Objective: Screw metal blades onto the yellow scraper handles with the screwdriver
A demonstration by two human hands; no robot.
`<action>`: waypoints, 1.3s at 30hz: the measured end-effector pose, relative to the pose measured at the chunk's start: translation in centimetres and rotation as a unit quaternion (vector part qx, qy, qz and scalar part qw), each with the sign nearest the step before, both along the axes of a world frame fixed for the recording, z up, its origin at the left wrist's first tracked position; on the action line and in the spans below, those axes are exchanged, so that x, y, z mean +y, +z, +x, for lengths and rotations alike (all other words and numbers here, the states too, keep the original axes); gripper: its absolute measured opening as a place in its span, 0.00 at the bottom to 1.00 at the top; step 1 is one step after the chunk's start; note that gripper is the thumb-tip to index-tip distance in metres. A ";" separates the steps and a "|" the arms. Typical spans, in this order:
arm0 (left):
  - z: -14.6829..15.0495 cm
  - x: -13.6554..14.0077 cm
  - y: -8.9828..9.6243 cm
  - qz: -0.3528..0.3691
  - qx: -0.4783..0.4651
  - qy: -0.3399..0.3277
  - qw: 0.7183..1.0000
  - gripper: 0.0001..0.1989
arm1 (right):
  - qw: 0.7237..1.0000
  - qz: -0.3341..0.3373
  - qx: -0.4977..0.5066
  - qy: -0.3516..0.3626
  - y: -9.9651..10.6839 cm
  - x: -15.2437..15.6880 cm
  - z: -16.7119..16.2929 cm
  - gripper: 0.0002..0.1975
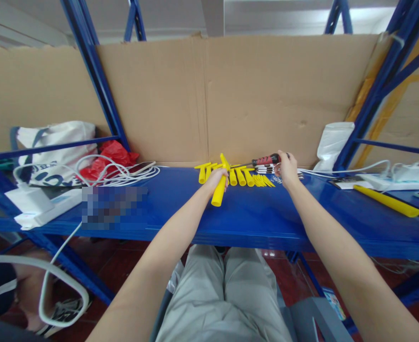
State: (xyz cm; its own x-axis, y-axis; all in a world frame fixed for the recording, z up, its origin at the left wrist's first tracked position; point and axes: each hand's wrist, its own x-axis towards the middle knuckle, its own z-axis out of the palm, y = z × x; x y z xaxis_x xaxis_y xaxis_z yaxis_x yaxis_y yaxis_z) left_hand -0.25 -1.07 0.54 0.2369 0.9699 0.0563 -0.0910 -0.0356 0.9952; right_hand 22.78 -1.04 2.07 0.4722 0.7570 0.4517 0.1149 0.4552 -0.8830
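Item 1: yellow T-shaped plastic tool (pixel 217 194), one, above the blue tabletop (pixel 181 213), head toward the cardboard back panel (pixel 152 104), tapered grip toward the wearer. Left hand (pixel 219 177) closed around it just below the head.

Item 2: screwdriver (pixel 265 160), red and black handle, one; right hand (pixel 286 166) gripping the butt end, shaft pointing left to the head of item 1. Hands well apart, linked by this shaft; contact of tip with screw too small to tell.

Item 3: yellow T-shaped tools (pixel 241 178), several, in a row on the tabletop, behind and beside item 1.

Item 4: flat yellow pieces (pixel 263 181), overlapping, right of the row.

Item 5: small loose hardware (pixel 276 180), near the right hand; kind unclear.

Step, as judged: driving or loosening a fastener at the head. Next move, as judged: calls for a steady left grip, shaft kept in line, and a turn of the right wrist.
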 end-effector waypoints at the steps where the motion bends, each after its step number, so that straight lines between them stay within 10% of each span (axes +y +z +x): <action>1: 0.0 0.0 0.0 0.000 -0.001 0.002 1.000 0.02 | 1.000 0.013 -0.012 -0.002 -0.1 0.0 0.1 0.21; 39: 0.2 0.0 -0.2 -0.014 0.048 0.017 0.999 0.02 | 0.999 -0.007 -0.010 -0.033 0.3 -0.8 -0.4 0.18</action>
